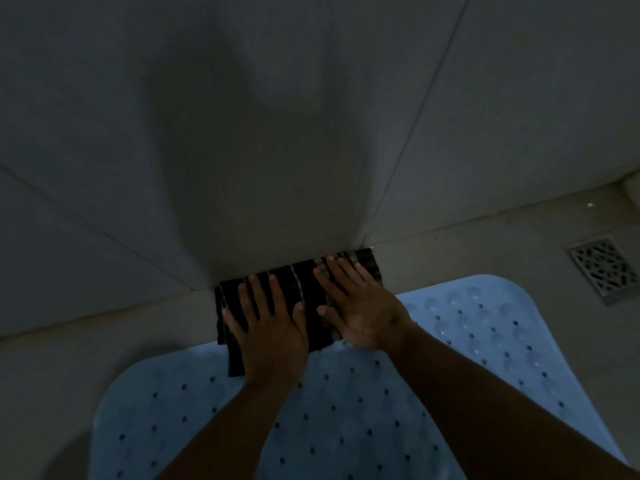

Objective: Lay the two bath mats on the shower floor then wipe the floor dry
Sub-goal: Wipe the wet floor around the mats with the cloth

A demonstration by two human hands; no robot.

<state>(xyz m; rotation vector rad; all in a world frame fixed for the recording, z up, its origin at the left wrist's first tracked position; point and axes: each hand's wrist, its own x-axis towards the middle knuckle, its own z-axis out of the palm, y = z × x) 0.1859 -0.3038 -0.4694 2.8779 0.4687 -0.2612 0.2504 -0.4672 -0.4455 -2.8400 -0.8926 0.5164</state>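
Observation:
A dark striped cloth point(308, 289) lies flat on the shower floor, up against the foot of the wall. My left hand point(266, 327) presses on its left half with fingers spread and straight. My right hand point(356, 303) presses flat on its right half beside it. A pale blue bath mat point(346, 403) with small holes lies under my forearms. Another pale blue bath mat point(491, 327) with suction bumps lies to the right; I cannot tell if the two overlap. The cloth's near edge reaches onto the mats.
The tiled wall point(277, 133) rises straight ahead and fills the upper view. A square metal drain grate point(601, 266) sits in the floor at the far right. Bare beige floor point(86, 341) shows left of the mats. The light is dim.

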